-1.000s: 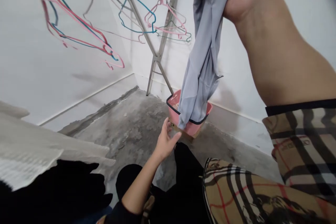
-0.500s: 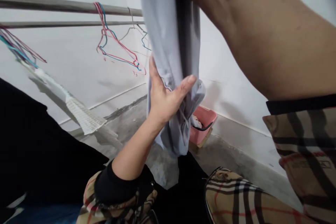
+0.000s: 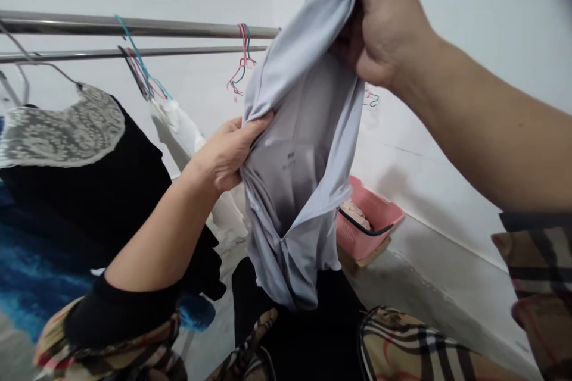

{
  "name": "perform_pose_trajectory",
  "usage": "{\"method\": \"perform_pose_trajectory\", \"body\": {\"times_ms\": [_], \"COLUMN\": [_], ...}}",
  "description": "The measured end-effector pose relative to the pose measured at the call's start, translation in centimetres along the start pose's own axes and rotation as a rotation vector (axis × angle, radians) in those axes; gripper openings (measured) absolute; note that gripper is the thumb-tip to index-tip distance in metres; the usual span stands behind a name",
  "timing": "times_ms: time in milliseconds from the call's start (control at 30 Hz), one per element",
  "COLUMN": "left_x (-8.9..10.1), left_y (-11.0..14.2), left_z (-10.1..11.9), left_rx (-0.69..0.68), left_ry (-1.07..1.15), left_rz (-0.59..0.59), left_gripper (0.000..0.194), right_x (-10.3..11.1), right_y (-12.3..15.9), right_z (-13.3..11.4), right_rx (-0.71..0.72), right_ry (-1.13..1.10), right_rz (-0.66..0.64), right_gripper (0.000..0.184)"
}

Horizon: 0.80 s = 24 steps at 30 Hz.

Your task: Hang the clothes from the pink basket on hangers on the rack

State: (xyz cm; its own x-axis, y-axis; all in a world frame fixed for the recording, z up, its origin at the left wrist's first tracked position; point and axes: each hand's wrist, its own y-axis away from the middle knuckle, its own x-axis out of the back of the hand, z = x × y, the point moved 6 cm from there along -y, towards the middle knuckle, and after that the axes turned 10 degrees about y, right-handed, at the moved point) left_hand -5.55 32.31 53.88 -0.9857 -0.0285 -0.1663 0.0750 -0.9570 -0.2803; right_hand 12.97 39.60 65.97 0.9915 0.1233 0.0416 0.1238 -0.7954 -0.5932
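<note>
A light grey-blue shirt [image 3: 304, 262] hangs in front of me, its opening spread so that the inside and a small printed neck mark show. My right hand [image 3: 388, 24] grips the cloth high up, fingers closed and partly hidden behind the fabric. Lower on the left edge, my left hand [image 3: 230, 152] pinches the shirt between thumb and fingers. The bottom of the garment dangles loose above my dark trousers.
At left, two metal rails [image 3: 192, 28] carry a black top with a lace yoke [image 3: 67, 125], a white garment [image 3: 176, 125] and red and teal hangers [image 3: 243, 62]. A pink basket [image 3: 369, 238] with clothes stands on the floor by the wall.
The shirt has opened out from a narrow bunch. My left hand has gone from open against the cloth to pinching its left edge. The view has turned left, showing the black top.
</note>
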Motion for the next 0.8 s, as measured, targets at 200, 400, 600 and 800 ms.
{"method": "perform_pose_trajectory", "body": {"times_ms": [200,400,600,800], "left_x": [0.2,2.3,4.1,5.2], "left_y": [8.7,13.1,13.8,13.7], "left_z": [-3.4,-5.7,-6.0,-6.1], "left_rx": [0.671,0.915,0.934,0.921], "left_ry": [0.061,0.207,0.295,0.356], "left_rz": [-0.207,-0.117,0.058,0.170], "left_gripper": [0.024,0.028,0.027,0.025], "right_x": [-2.6,-5.8,-4.3,-5.2], "right_y": [6.5,10.3,0.7,-2.3], "right_z": [11.1,17.1,12.8,18.2], "right_rx": [-0.431,-0.438,0.140,-0.104], "right_ry": [0.050,0.739,1.133,1.049], "right_rz": [-0.273,-0.858,-0.024,-0.161], "right_gripper": [0.028,0.019,0.022,0.021]}}
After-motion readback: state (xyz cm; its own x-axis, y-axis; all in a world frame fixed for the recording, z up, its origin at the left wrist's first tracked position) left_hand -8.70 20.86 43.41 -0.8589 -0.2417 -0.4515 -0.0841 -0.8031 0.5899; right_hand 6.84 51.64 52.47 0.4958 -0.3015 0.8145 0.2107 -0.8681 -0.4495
